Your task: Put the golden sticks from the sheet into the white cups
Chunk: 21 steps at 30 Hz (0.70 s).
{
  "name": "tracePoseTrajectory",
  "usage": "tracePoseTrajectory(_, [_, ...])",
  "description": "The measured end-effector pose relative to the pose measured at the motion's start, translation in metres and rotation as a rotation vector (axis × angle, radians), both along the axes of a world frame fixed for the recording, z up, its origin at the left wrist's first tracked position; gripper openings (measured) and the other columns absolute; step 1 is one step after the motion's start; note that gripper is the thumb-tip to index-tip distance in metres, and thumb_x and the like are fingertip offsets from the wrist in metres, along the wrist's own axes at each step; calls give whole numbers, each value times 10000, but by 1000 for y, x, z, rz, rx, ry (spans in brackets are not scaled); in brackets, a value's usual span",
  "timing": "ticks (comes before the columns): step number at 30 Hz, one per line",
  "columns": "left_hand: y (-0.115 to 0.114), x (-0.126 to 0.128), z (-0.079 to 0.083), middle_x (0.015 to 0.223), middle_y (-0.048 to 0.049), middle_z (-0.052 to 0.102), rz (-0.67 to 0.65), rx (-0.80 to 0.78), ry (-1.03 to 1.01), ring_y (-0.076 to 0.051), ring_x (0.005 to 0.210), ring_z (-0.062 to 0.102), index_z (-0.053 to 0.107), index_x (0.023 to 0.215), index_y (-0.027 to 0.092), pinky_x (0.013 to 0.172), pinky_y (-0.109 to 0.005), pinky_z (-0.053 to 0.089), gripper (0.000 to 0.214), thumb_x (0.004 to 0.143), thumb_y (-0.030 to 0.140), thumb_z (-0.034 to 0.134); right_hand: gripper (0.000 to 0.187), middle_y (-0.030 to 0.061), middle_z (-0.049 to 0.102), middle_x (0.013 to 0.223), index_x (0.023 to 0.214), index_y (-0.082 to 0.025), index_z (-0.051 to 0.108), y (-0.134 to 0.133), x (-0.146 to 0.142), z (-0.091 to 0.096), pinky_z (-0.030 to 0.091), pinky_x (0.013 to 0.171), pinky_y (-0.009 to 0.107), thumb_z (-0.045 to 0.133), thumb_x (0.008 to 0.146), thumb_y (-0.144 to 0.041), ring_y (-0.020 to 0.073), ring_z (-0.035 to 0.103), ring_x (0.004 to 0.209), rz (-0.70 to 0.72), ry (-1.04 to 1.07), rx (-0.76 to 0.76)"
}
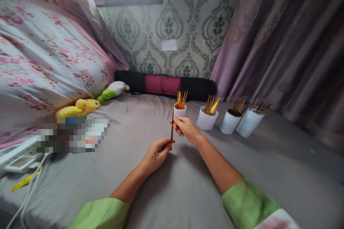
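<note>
A thin, tapered brown chopstick point(172, 133) stands nearly upright between my hands. My left hand point(158, 150) is closed around its lower end. Above, my right hand point(185, 126) pinches the same chopstick around its middle. Just behind my right hand is a small white cup point(180, 113) holding several golden chopsticks point(182, 98). To its right stands a wider white cup point(207, 121), also with golden sticks. Farther right, two white-wrapped containers, one dark inside point(230, 123) and one taller and tilted-looking point(249, 123), hold darker brown sticks.
Grey sheet point(285, 171) covers the surface. A black and magenta roll point(162, 84) lies along the wall. At left are plush toys point(88, 106), a power strip point(20, 154), white cables point(32, 189) and a yellow item point(25, 180). Curtains hang at right.
</note>
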State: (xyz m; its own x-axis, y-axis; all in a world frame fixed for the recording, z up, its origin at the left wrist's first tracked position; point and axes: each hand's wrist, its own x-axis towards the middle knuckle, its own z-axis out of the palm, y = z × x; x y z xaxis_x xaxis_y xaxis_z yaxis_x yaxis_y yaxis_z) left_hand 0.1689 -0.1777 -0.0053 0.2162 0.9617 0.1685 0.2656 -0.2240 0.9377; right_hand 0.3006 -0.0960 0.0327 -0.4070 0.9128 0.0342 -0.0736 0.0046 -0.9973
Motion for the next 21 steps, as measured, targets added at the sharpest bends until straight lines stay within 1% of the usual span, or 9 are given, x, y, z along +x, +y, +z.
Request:
tracePoseTrajectory(9, [-2, 2, 4, 694, -25, 556, 8, -41, 34, -109, 600, 468, 600, 1004, 132, 571, -220, 361, 338, 759, 272, 412, 292, -58, 403, 473, 694, -134, 533, -1, -1, 2, 164, 309, 171, 557, 684, -425, 21, 288, 337, -46, -80, 9])
tracePoseTrajectory(15, [-1, 2, 2, 690, -17, 553, 6, -54, 2, -106, 597, 469, 600, 1000, 144, 565, -222, 366, 336, 760, 295, 419, 257, -64, 402, 457, 676, -143, 520, -2, -1, 3, 170, 315, 171, 600, 648, -385, 24, 295, 340, -69, -99, 15])
tracePoseTrajectory(21, [-1, 2, 5, 668, -15, 541, -9, -184, -113, -85, 540, 442, 601, 965, 130, 506, -202, 352, 332, 731, 334, 481, 247, -57, 416, 474, 686, -138, 532, 1, 2, 2, 175, 315, 167, 589, 658, -377, 21, 299, 345, -49, -94, 24])
